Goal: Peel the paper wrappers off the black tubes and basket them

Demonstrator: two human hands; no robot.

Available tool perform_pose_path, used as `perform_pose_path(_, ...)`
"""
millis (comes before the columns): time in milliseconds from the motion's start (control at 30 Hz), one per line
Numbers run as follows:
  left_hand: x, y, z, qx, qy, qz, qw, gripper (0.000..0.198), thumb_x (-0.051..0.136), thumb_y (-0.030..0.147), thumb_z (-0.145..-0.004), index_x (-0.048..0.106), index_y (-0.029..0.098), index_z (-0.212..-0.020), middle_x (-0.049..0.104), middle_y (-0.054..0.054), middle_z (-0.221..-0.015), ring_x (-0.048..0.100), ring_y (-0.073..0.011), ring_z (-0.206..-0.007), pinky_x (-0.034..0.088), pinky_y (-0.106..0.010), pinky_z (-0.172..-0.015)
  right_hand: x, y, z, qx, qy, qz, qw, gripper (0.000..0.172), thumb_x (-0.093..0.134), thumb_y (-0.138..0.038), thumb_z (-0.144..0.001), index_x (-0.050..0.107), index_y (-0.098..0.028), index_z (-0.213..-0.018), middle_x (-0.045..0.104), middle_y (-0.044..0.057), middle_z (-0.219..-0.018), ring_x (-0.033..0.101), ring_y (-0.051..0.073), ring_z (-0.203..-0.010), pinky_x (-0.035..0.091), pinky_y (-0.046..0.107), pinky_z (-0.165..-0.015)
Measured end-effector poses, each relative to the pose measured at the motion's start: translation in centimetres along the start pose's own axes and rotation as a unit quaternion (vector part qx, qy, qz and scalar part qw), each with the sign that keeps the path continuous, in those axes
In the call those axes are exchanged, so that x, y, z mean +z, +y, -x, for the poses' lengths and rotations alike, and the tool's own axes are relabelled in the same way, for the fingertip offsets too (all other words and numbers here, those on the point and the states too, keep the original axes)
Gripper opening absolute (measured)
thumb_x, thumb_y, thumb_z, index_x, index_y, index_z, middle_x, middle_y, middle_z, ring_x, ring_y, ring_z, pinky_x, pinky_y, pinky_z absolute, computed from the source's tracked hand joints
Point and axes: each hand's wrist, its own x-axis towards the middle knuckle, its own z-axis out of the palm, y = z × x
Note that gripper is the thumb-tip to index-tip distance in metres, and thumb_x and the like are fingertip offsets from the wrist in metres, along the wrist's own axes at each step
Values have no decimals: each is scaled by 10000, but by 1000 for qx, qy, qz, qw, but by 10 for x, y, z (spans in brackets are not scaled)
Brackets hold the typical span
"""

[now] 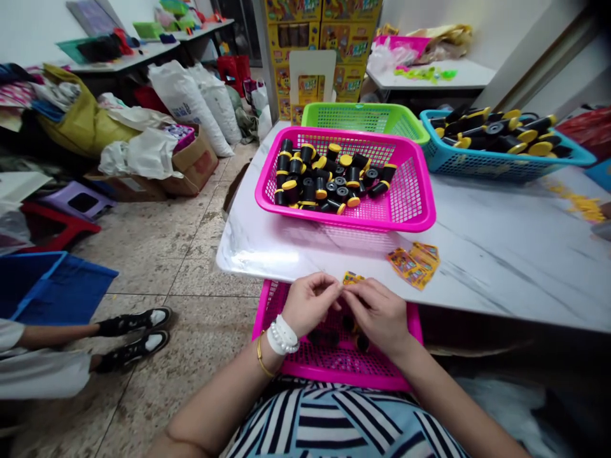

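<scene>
My left hand (312, 302) and my right hand (379, 315) meet fingertip to fingertip just off the table's front edge, both closed in a pinch. A small yellow printed label (352, 278) sticks out beyond my right fingers and appears held there. What my left fingertips pinch is hidden. Beneath both hands, a pink basket (329, 372) rests at my lap with a few dark and yellow pieces in it, partly covered by my hands. More printed labels (415, 264) lie fanned out on the table to the right.
On the white table (487, 254) stands a pink basket (415, 219) of black cylinders with yellow caps. A green basket (405, 117) is behind it, a blue basket (477, 164) of similar parts to the right. At left, a person's feet (138, 334) extend near a blue bin (62, 292).
</scene>
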Motion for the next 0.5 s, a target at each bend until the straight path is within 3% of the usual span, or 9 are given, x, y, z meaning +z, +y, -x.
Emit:
perform_pose_path(133,-2,3,0,-3,14,19,1000,413,747,504,-775,607,161,-958,676,-11,-685,622,-131,-459,378,-172,-327,-1,8,-6,0,-6,5,1000,115,658,-204,-935,760,-227,-887,702,14,-739,665,155,-661,526,278,-634)
perform_pose_path(233,-6,-4,10,-14,39,-22,999,365,682,513,-845,609,156,-821,637,9,-560,472,-68,-317,307,-159,-301,-8,15,-4,-3,25,60,998,144,625,-234,-964,761,-218,-1010,705,48,-834,665,176,-737,541,302,-684)
perform_pose_path(333,-5,-20,18,-52,21,-33,998,436,654,555,-867,609,151,-711,594,12,-482,424,-53,-287,281,-157,-301,-11,24,-1,-19,19,132,991,163,626,-259,-967,773,-217,-1022,689,57,-819,638,193,-756,534,333,-728)
perform_pose_path(500,7,-36,13,-79,-4,71,994,543,742,646,-751,689,115,-853,722,-62,-716,493,-59,-333,301,-172,-293,-7,27,-5,-52,-24,112,992,185,624,-242,-963,778,-224,-862,690,51,-771,635,187,-755,536,322,-719)
